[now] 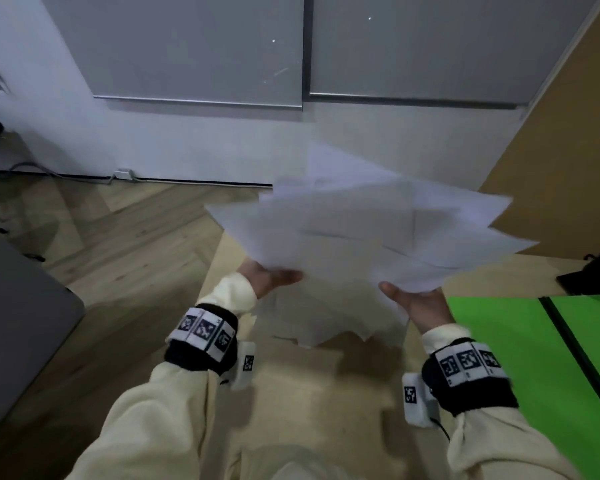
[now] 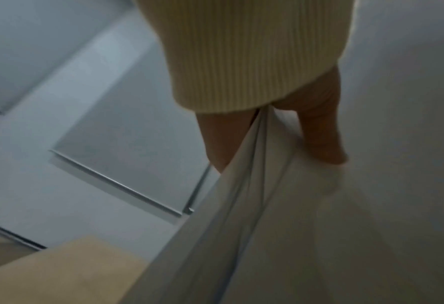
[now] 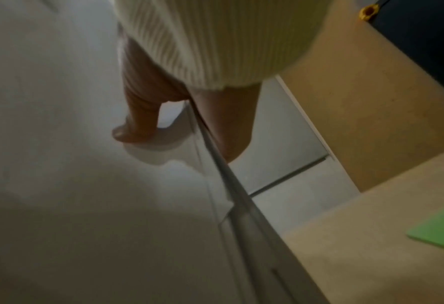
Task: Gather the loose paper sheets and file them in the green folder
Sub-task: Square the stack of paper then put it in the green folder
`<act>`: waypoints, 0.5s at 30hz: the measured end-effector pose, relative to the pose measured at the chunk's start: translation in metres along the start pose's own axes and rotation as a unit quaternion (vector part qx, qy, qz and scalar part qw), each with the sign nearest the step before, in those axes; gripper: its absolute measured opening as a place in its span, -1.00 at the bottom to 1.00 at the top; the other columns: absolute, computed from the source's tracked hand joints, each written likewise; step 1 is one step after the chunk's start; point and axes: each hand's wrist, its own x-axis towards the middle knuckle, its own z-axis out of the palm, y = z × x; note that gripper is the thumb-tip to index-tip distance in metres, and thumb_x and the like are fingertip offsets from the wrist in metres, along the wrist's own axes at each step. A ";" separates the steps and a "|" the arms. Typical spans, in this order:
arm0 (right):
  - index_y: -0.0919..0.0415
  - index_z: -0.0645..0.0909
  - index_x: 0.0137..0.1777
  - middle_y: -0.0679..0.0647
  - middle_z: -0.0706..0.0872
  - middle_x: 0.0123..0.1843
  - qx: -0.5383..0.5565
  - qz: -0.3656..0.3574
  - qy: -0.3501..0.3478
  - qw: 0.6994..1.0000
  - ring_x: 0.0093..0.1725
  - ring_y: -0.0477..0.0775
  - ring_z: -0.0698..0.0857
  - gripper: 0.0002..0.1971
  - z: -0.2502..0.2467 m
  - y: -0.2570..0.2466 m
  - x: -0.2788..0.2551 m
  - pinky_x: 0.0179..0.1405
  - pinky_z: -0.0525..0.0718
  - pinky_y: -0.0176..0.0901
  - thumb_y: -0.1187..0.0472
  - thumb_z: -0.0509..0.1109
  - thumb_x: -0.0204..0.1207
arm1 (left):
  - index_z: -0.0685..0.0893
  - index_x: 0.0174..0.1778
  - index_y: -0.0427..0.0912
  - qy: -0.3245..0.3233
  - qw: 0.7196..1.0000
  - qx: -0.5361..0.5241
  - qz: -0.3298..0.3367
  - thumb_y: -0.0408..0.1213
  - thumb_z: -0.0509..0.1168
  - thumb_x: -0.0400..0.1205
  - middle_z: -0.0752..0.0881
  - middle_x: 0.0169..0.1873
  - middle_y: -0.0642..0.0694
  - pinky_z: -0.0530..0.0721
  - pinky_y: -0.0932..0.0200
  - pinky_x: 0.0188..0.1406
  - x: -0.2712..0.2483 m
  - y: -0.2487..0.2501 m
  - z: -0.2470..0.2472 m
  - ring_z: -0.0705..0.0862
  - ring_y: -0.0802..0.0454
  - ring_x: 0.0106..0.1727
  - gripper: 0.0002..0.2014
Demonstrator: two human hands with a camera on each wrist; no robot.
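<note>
A fanned, uneven stack of white paper sheets (image 1: 361, 233) hangs in the air above the light wooden table (image 1: 326, 393). My left hand (image 1: 271, 277) pinches its left near edge, thumb on top. My right hand (image 1: 413, 299) pinches the right near edge the same way. In the left wrist view the thumb lies on the sheets (image 2: 319, 236) and the fingers sit beneath. The right wrist view shows the sheets (image 3: 85, 205) edge-on between thumb and fingers. The green folder (image 1: 520, 355) lies open on the table at the right, also a green corner (image 3: 441, 230) in the right wrist view.
A dark object (image 1: 593, 271) sits on the table beyond the folder. A tan board (image 1: 568, 126) stands at the back right. Grey cabinet doors (image 1: 201, 46) line the wall ahead. A grey surface (image 1: 14, 323) lies at the left over wood flooring (image 1: 125, 237).
</note>
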 end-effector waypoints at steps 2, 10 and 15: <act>0.12 0.67 0.03 0.16 0.72 0.19 0.038 -0.010 0.004 0.999 0.18 0.10 0.70 -0.51 0.007 -0.008 -0.007 0.36 0.55 0.00 0.05 0.71 0.11 | 0.65 0.24 -0.25 0.010 1.000 0.008 0.002 -0.18 0.60 0.16 0.70 0.07 -0.12 0.66 0.11 0.11 -0.004 0.000 0.008 0.67 -0.03 0.14 -0.31; 0.15 0.67 0.05 0.04 0.71 0.07 0.061 -0.063 -0.014 0.996 0.05 -0.02 0.68 -0.69 -0.010 -0.034 -0.010 0.26 0.50 -0.16 0.23 0.60 0.30 | 0.62 0.23 -0.19 0.021 0.997 -0.017 0.074 -0.44 0.59 0.29 0.72 -0.01 0.09 0.56 0.73 -0.18 0.000 0.021 0.000 0.68 0.44 -0.06 -0.42; 0.06 0.72 -0.09 -0.02 0.79 0.00 0.016 0.010 -0.091 0.996 0.12 0.07 0.72 -0.62 -0.010 -0.004 -0.017 0.30 0.57 -0.01 0.00 0.68 0.10 | 0.62 0.26 -0.19 -0.063 0.985 0.151 0.051 -0.44 0.60 0.30 0.65 -0.07 0.03 0.51 0.59 -0.22 -0.006 0.019 0.001 0.60 0.13 0.02 -0.41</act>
